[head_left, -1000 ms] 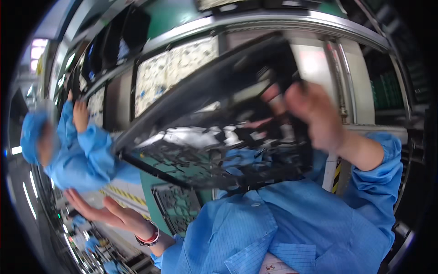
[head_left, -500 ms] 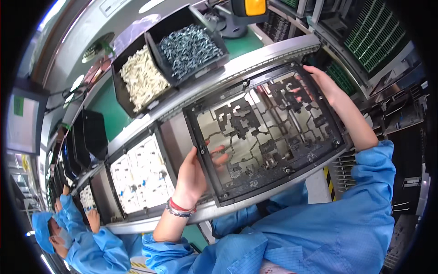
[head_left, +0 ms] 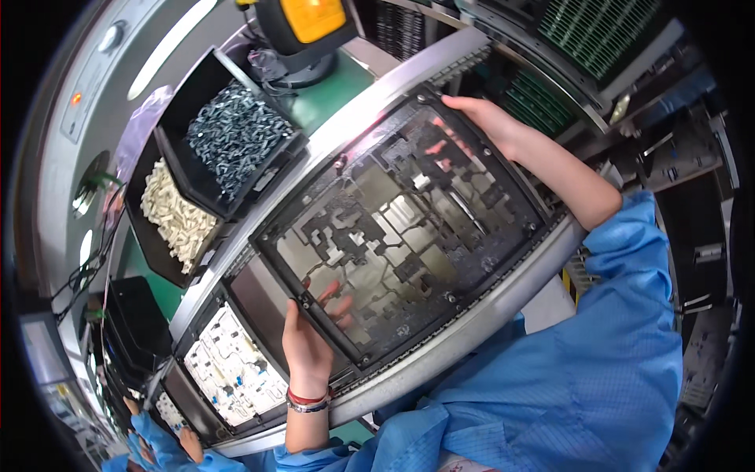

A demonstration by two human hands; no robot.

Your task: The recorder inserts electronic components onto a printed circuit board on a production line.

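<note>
My two hands hold a black rectangular carrier plate [head_left: 429, 334] with a raised frame, small screws and many irregular cut-outs. It lies slanted over the conveyor rails. At its left edge my left hand [head_left: 308, 346] keeps the thumb on top of the frame, and its other fingers show through the openings from beneath. My right hand [head_left: 495, 132] grips the far right edge, thumb on the corner, with fingertips visible through the cut-outs. To the left on the line sits a white circuit board [head_left: 232, 370] with small blue and dark parts, in a black frame.
Beyond the far rail [head_left: 338, 141] stand a black bin of blue-grey small parts [head_left: 236, 138] and one of cream-coloured parts [head_left: 174, 216]. A yellow-and-black device [head_left: 311, 23] is behind them. Green slotted racks [head_left: 594, 31] rise at right. A co-worker's hands [head_left: 189, 444] are at lower left.
The head view has turned, so the bins, rails and co-worker have shifted in the picture. The carrier plate appears further left and more slanted; both my hands still grip it.
</note>
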